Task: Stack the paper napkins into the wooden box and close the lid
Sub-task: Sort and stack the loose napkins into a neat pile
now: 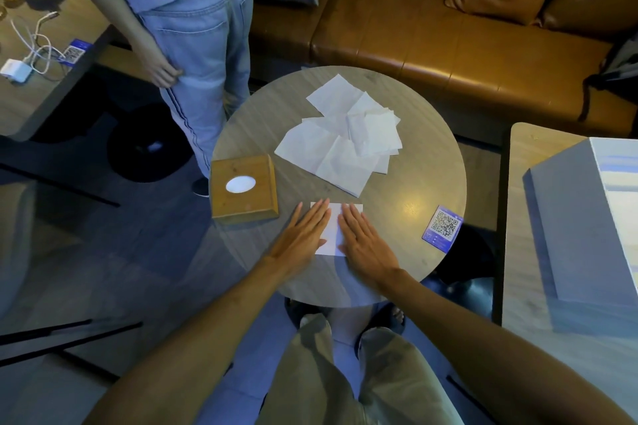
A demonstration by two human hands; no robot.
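Both hands, left hand (303,235) and right hand (365,241), press flat with straight fingers on a folded napkin (334,230) at the round table (428,155)'s near edge. Beside them sits the wooden box (244,188), lid shut, white showing through its oval slot; loose napkins (345,138) lie scattered beyond.

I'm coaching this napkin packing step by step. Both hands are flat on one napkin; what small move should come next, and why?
Probably the left hand should reach to the box and lift its lid: the napkin lies flat, the box sits shut beside it, and the pile is loose.
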